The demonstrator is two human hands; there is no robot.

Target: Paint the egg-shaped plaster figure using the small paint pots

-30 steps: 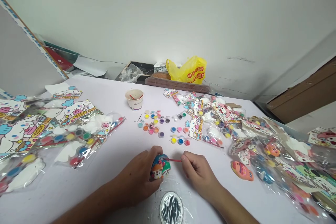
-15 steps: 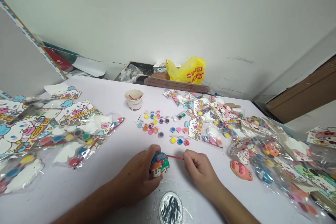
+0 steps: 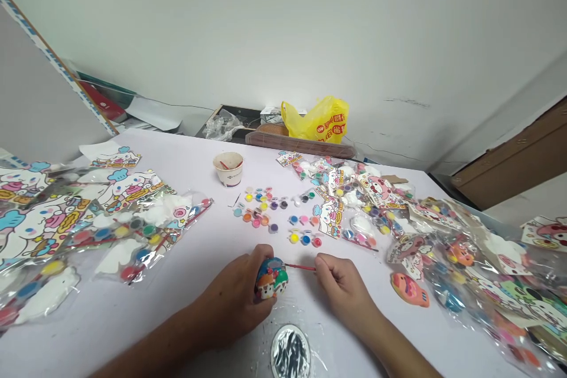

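Note:
My left hand (image 3: 241,289) is wrapped round a small painted figurine (image 3: 273,281) with blue, green, orange and white on it. Its lower left side is hidden by my fingers. A thin red paintbrush (image 3: 303,267) is pinched in my right hand (image 3: 342,282), its tip at the right upper edge of the figurine. I cannot tell whether the tip touches the paint. Beyond both hands lie several small paint pots (image 3: 305,240) in many colours. Below the figurine, an oval piece with a silvery, dark-streaked face (image 3: 290,352) rests on clear plastic.
A paper cup (image 3: 228,170) with red sticks stands at the back. Bagged painting kits cover the table's left (image 3: 128,230) and right (image 3: 363,189) sides. An orange-pink painted piece (image 3: 410,289) lies right of my hand. A yellow bag (image 3: 316,121) sits by the wall.
The brush has drawn back slightly to the right, with its tip a little farther from the middle of the figurine. The whole view has shifted slightly; my left hand keeps its grip.

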